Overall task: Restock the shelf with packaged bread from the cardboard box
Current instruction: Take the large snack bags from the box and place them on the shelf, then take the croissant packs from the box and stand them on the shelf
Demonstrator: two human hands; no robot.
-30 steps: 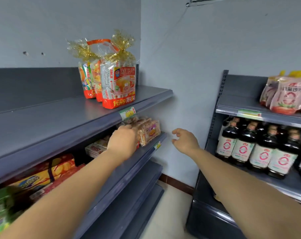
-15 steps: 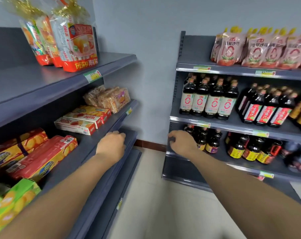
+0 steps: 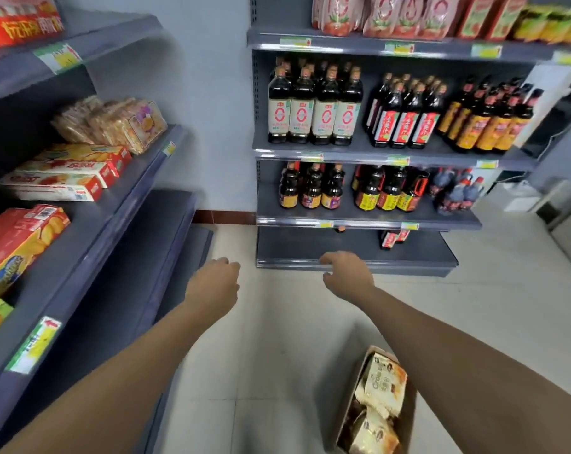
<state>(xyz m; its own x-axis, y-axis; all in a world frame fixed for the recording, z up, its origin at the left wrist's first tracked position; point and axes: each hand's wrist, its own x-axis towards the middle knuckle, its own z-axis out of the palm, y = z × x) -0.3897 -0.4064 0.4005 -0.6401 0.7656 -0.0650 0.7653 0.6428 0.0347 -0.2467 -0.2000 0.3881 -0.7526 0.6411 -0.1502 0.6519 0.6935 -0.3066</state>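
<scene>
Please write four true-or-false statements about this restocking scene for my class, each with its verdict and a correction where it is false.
1. The left hand and the right hand hold nothing. True.
2. The cardboard box stands on a shelf. False: it sits on the floor, under the right forearm.
3. The box has bread packs in it. True.
4. The dark bottles stand on the left shelving, beside the shelved bread. False: they fill the separate unit ahead, to the right.
</scene>
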